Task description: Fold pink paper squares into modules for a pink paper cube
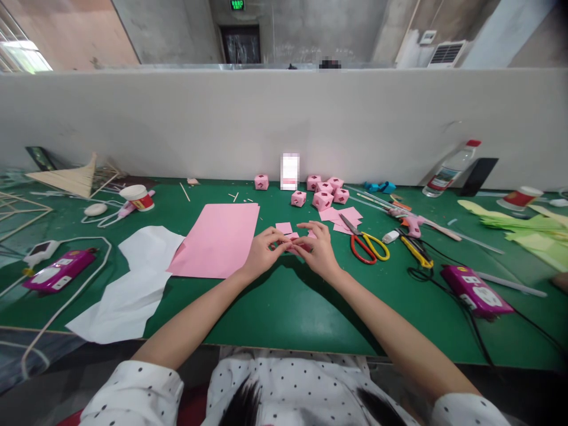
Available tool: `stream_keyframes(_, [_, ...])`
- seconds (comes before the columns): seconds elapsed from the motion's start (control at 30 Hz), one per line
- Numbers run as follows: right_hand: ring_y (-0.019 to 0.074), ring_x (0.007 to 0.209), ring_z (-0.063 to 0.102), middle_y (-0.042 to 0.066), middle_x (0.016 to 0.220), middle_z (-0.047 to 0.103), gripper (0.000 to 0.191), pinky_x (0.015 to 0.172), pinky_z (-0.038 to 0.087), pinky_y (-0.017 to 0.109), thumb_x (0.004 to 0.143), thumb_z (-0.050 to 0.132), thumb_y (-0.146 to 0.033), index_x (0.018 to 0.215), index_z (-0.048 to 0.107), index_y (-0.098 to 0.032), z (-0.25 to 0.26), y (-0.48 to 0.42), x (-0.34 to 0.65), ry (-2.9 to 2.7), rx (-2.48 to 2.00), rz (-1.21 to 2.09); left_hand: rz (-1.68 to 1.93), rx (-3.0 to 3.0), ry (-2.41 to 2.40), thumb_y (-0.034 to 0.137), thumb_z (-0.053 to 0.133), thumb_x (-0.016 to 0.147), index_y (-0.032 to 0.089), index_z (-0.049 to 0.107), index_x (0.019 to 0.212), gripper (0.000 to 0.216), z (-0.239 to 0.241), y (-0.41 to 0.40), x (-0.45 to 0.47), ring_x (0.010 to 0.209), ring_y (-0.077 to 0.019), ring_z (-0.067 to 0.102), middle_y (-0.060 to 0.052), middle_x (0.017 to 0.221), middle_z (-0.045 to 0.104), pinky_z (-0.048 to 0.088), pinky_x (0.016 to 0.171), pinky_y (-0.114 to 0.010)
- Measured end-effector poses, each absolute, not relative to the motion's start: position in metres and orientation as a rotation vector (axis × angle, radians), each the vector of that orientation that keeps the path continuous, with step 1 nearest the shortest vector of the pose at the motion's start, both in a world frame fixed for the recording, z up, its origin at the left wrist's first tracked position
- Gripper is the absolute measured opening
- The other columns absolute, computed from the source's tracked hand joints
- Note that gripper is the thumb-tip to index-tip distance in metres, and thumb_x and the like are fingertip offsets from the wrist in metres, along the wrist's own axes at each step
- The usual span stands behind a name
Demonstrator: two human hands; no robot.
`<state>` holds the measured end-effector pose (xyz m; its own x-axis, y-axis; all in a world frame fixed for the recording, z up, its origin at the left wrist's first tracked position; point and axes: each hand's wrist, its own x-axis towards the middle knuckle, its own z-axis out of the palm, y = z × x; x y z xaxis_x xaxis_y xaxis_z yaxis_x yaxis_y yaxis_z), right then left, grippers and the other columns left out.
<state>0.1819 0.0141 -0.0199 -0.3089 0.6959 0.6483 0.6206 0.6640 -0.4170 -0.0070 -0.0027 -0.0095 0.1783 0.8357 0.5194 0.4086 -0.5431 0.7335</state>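
Observation:
My left hand (262, 251) and my right hand (316, 247) meet over the green table (284, 307), fingers pinched together on a small pink paper piece (293, 239) that lies between them. A large pink paper sheet (217, 239) lies just left of my left hand. Small pink paper squares (341, 216) rest beyond my right hand. Several pink paper cubes (325, 195) stand further back near the wall, one more pink cube (261, 181) apart to the left.
Red and yellow scissors (366, 242) lie right of my right hand, then a pink glue gun (412, 223), cables and a magenta power strip (474, 290). White paper (133, 278), another power strip (60, 270), a cup (137, 197) sit left. A bottle (448, 170) and green paper (528, 231) lie right.

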Motion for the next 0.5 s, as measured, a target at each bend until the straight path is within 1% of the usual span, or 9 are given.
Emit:
stream_keyframes(0.13, [0.0331,0.127,0.039,0.007,0.128,0.060,0.009,0.101,0.040,0.056,0.084,0.070,-0.034,0.086,0.076,-0.027,-0.0205,0.0133,0.1818,-2.057,-1.019,0.008,1.373,2.139,1.133,0.030,0.064,0.087,0.022,0.073,0.086,0.012,-0.0132,-0.0021,-0.0084,0.081,-0.0148,0.060,-0.003,0.086,0.063,0.048,0.067,-0.025])
stream_keyframes(0.2, [0.0330,0.128,0.039,0.007,0.128,0.060,0.010,0.100,0.041,0.054,0.085,0.068,-0.033,0.086,0.075,-0.026,-0.0206,0.0128,0.1812,-2.061,-1.008,-0.059,1.374,2.171,1.129,0.029,0.064,0.087,0.022,0.073,0.087,0.012,-0.0147,-0.0019,-0.0087,0.083,-0.0151,0.060,-0.003,0.086,0.064,0.048,0.068,-0.026])
stream_keyframes(0.3, [0.0319,0.130,0.038,0.007,0.127,0.060,0.012,0.099,0.040,0.052,0.089,0.064,-0.029,0.085,0.074,-0.026,-0.0208,0.0112,0.1794,-2.070,-0.993,-0.130,1.373,2.159,1.135,0.029,0.063,0.087,0.021,0.072,0.084,0.012,-0.0148,-0.0022,-0.0079,0.082,-0.0150,0.060,-0.003,0.085,0.064,0.047,0.067,-0.025])
stream_keyframes(0.4, [0.0325,0.133,0.035,0.005,0.128,0.060,0.012,0.100,0.035,0.054,0.089,0.063,-0.028,0.083,0.073,-0.026,-0.0210,0.0084,0.1778,-2.076,-1.021,-0.185,1.333,2.146,1.170,0.029,0.062,0.088,0.020,0.071,0.082,0.014,-0.0132,-0.0032,-0.0064,0.081,-0.0149,0.059,-0.003,0.085,0.063,0.046,0.064,-0.025])
stream_keyframes(0.5, [0.0345,0.136,0.032,0.003,0.126,0.062,0.011,0.102,0.030,0.058,0.088,0.065,-0.025,0.081,0.072,-0.027,-0.0214,0.0069,0.1782,-2.078,-1.069,-0.225,1.252,2.174,1.220,0.031,0.061,0.089,0.021,0.070,0.086,0.014,-0.0130,-0.0031,-0.0062,0.085,-0.0159,0.060,-0.004,0.088,0.062,0.045,0.061,-0.024])
